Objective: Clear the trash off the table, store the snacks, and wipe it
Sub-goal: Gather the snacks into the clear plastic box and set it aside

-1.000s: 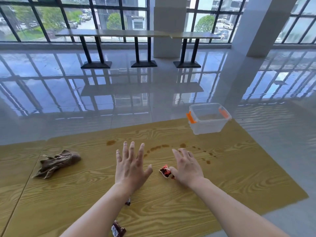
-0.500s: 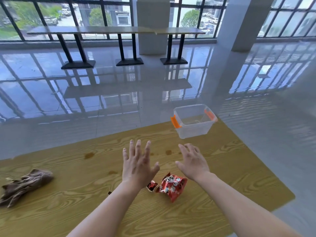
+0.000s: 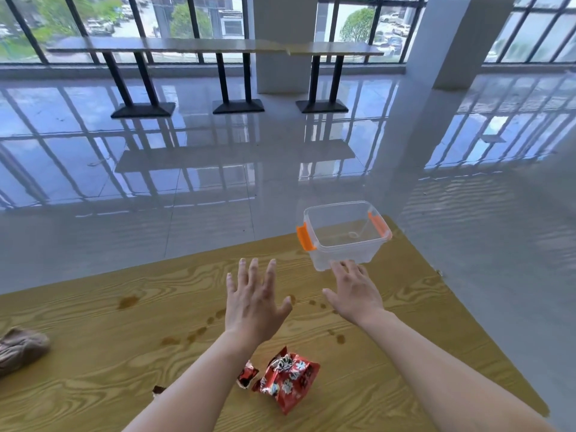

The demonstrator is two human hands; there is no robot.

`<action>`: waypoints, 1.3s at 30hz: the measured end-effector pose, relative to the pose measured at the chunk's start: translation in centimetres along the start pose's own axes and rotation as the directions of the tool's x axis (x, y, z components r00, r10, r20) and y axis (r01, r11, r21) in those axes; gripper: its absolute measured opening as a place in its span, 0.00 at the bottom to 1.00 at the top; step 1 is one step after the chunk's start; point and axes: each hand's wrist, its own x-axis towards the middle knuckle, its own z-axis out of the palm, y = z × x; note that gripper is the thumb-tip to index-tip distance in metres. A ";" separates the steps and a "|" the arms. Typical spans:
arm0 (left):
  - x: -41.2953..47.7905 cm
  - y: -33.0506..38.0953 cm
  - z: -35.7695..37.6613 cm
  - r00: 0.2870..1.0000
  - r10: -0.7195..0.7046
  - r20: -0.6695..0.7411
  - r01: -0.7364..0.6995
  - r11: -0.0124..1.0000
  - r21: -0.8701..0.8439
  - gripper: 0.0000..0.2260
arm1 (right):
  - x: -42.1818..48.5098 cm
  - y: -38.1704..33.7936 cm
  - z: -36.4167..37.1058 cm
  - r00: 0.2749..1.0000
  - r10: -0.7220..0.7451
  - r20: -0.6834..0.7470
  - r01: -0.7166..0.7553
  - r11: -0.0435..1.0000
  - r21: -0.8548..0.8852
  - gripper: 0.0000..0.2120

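Observation:
A clear plastic box [image 3: 344,235] with orange latches stands near the far right corner of the wooden table [image 3: 93,353]. My right hand [image 3: 355,294] is open, fingers spread, its fingertips at the box's near wall. My left hand [image 3: 254,302] hovers open over the table, left of the right hand. A red snack bag [image 3: 286,380] lies between my forearms, with a small red wrapper [image 3: 247,374] beside it. A dark scrap [image 3: 158,390] peeks out by my left forearm. A brown cloth [image 3: 20,349] lies at the table's left edge of view. Brown spill stains [image 3: 127,301] dot the tabletop.
The table's far edge and right edge drop to a glossy tiled floor [image 3: 218,182]. A long counter on black legs [image 3: 224,48] stands by the windows, and a white pillar [image 3: 448,42] rises at the back right.
Both hands have moved forward, away from the snack bag. My right hand has reached the clear box. The view has shifted so the cloth sits further left.

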 end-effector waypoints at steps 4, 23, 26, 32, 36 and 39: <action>2.6 1.9 1.3 0.999 -0.030 0.041 0.032 0.999 -0.043 0.36 | 3.2 2.8 -0.5 1.000 0.016 -0.012 -0.016 1.000 0.005 0.27; 18.3 10.7 4.6 0.964 -0.210 0.165 0.263 0.854 -0.449 0.31 | 15.9 14.0 -3.0 0.950 0.305 -0.072 -0.291 0.944 0.156 0.24; 18.2 10.7 4.6 0.970 -0.221 0.100 0.242 0.850 -0.467 0.30 | 15.8 14.2 -3.0 0.955 0.271 -0.121 -0.251 0.955 0.161 0.24; 15.8 8.6 3.0 0.978 -0.208 -0.025 0.172 0.865 -0.471 0.32 | 14.0 12.3 -3.6 0.954 0.213 -0.212 -0.186 0.972 0.142 0.19; 11.8 5.0 1.3 0.962 -0.235 -0.138 0.150 0.880 -0.451 0.35 | 12.3 8.5 -3.4 0.967 0.095 -0.238 -0.055 0.984 0.170 0.19; 8.8 2.0 -0.2 0.939 -0.277 -0.203 0.172 0.891 -0.420 0.35 | 11.2 4.7 -3.0 0.967 -0.006 -0.253 0.049 0.986 0.162 0.22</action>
